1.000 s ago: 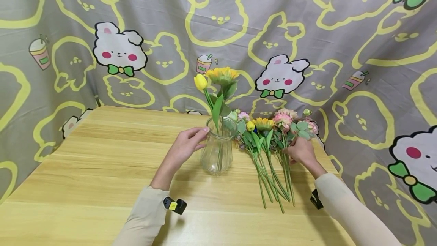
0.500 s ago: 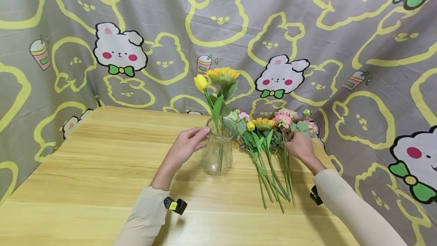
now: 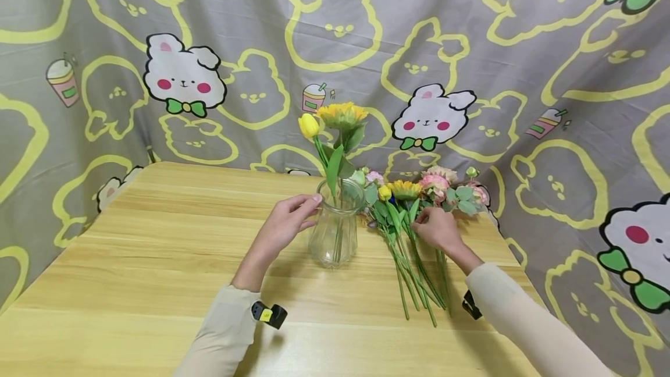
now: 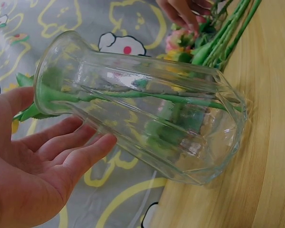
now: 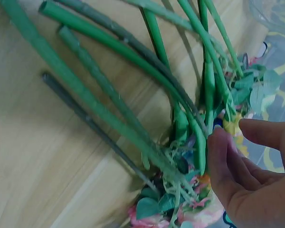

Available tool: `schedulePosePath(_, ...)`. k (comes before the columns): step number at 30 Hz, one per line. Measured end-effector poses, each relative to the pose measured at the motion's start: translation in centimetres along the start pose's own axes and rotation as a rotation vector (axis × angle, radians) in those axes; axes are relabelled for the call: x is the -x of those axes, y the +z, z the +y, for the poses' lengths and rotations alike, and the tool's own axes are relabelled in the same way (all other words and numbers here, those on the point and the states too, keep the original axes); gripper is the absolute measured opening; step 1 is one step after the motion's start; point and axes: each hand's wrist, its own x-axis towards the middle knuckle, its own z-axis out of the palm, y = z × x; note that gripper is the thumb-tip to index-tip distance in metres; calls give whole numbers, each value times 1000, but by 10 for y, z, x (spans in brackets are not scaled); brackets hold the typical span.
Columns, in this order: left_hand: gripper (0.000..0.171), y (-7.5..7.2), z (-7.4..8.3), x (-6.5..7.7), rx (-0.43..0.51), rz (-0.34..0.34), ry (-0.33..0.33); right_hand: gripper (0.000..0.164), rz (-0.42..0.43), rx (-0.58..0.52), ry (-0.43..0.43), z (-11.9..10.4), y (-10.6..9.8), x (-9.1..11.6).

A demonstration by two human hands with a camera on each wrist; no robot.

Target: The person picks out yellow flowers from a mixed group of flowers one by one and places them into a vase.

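A clear ribbed glass vase (image 3: pixel 333 243) stands upright on the table, holding a yellow tulip (image 3: pixel 309 125) and a sunflower (image 3: pixel 341 115). My left hand (image 3: pixel 282 220) is at the vase's left side, thumb at the rim; in the left wrist view its fingers (image 4: pixel 92 154) extend loosely along the glass. To the right lies a bunch of artificial flowers with green stems (image 3: pixel 413 284). Over those stems is my right hand (image 3: pixel 438 230); in the right wrist view its index finger (image 5: pixel 219 142) is right at a green stem, with a gap between it and the thumb.
Within the bunch are another sunflower (image 3: pixel 405 189), a yellow tulip bud (image 3: pixel 384 192) and pink blooms (image 3: pixel 434 182), heads toward the back edge. A grey patterned curtain (image 3: pixel 251 22) hangs behind the wooden table (image 3: pixel 157 260).
My right hand has moved left, from the stems below the pink blooms to those below the lying sunflower. The left hand and the vase have stayed in place.
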Motion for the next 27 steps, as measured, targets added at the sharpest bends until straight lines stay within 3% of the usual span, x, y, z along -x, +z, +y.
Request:
schedulePosePath(6, 60, -1, -1, 0, 0, 4, 3, 15, -13, 14, -42, -4, 13, 2)
schedulePosePath(14, 60, 0, -1, 1, -1, 2, 0, 18, -63, -12, -12, -8, 23, 4)
schedulePosePath(27, 58, 0, 0, 0, 1, 4, 2, 15, -65, 17, -7, -13, 32, 5)
